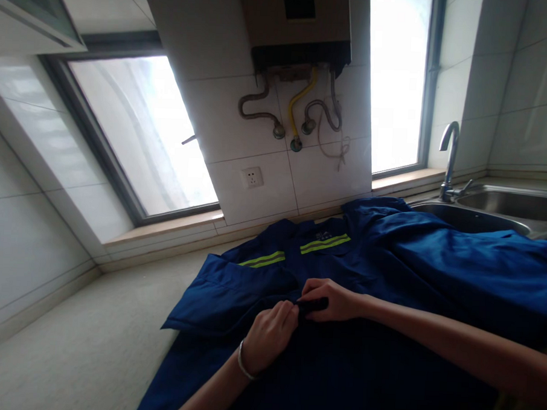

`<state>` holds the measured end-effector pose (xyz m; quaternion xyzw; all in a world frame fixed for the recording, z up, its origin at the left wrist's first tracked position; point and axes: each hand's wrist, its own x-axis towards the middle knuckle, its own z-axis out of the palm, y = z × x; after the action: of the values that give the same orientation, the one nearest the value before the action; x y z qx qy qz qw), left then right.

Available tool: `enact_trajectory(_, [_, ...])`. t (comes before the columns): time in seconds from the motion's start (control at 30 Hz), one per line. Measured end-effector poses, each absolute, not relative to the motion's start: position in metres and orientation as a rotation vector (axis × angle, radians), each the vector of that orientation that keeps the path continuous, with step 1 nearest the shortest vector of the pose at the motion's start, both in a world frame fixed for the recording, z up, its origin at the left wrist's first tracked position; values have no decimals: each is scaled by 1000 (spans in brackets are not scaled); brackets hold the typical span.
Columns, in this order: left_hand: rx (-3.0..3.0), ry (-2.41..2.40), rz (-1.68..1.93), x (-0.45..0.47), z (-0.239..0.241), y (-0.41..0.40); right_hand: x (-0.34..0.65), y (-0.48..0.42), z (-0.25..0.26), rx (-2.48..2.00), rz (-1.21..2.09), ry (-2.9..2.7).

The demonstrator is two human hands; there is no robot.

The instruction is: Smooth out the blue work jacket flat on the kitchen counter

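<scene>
A dark blue work jacket [388, 276] with two yellow-green reflective stripes [294, 251] lies spread over the light countertop [81, 341]. My left hand [270, 338], with a thin bracelet at the wrist, is closed in a pinch on the jacket's front edge near the middle. My right hand [328, 299] is closed on the same dark strip of fabric, its fingertips touching those of the left hand. One sleeve [224, 299] is folded inward on the left.
A steel sink [491, 205] with a curved faucet [450, 158] sits at the right, partly under the jacket. A water heater [299, 25] with hoses hangs on the tiled wall above a socket [252, 177]. Windows flank it on both sides.
</scene>
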<state>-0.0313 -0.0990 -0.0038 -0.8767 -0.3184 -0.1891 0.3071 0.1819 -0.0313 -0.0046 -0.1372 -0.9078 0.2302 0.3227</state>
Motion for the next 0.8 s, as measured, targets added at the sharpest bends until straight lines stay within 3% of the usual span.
enact_trajectory(0.4, [-2357,-853,-516,-30,-7,-99,179,-37,-10,-367,101,-2386])
enact_trajectory(0.8, [-2570,-1351,-658,-23,4,-105,179,-35,-11,-353,27,-2389])
